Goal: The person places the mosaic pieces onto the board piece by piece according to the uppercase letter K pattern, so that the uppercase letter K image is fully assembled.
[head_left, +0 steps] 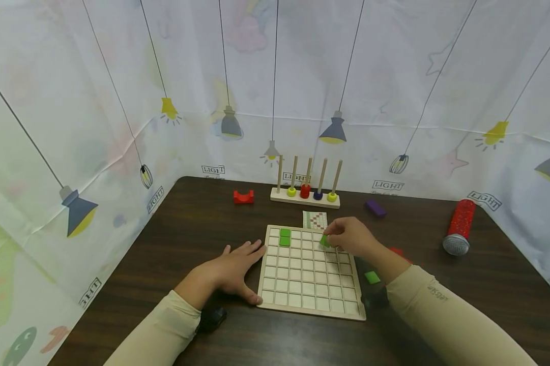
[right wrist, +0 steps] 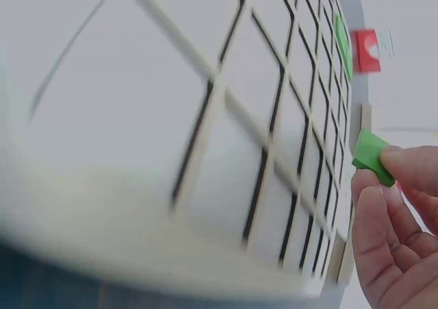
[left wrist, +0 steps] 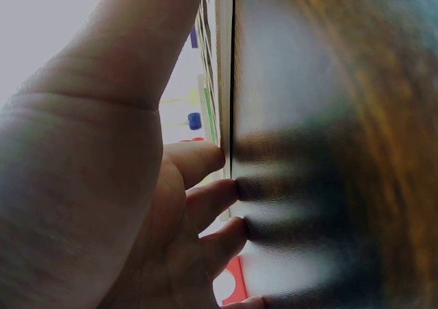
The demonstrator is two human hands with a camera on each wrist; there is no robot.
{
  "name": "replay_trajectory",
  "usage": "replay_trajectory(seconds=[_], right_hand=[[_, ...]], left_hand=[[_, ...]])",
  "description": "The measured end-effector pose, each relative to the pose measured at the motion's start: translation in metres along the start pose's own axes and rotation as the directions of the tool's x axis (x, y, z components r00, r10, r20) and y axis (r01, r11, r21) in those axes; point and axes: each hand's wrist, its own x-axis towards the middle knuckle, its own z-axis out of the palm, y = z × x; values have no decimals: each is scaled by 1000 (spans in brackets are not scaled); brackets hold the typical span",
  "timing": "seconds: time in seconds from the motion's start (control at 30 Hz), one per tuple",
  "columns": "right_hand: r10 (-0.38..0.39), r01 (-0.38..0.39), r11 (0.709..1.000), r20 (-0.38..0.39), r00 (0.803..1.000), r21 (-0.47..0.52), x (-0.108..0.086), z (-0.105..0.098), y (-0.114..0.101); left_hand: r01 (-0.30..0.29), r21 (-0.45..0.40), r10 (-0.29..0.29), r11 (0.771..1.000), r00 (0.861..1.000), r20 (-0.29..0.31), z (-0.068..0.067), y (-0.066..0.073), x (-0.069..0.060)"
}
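Observation:
A wooden grid board [head_left: 302,274] lies on the dark table, with two green square tiles [head_left: 285,237] one behind the other near its far left corner. Above the far right part of the board, my right hand [head_left: 352,236] pinches another green tile [right wrist: 371,157] between thumb and fingers. The fingers of my left hand [head_left: 233,269] are spread along the board's left edge, and its thumb touches the near left corner. In the left wrist view the left fingertips [left wrist: 226,189] rest on the table beside the board's rim. A patterned card [head_left: 315,219] lies partly under the board's far edge.
Behind the board stands a peg abacus [head_left: 305,197] with coloured beads. A red block [head_left: 243,197] lies at the back left, a purple block [head_left: 375,208] at the back right. Right of the board are a loose green tile [head_left: 372,277] and a red microphone [head_left: 460,226].

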Motion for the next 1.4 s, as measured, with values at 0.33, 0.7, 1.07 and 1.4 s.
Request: replay_trajectory(seconds=[0.33,0.7,1.07,1.4], right_hand=[[-23,18,997,78,997,72,16,51,-29],[-50,53,998,81,995,-32,25,78,-50],[-41,50,988,63,997,-148,29,81,-51],[-46,53,984,47,998,-168,27,82,-50]], left_hand=[[0,-6,0,1000,1000,3,0,0,1],[-2,2,2,1000,1000,2,0,-2,0],[11,8,-11,1000,1000,4,1,-5,2],[2,10,-2,1000,1000,1,1,-4,2]])
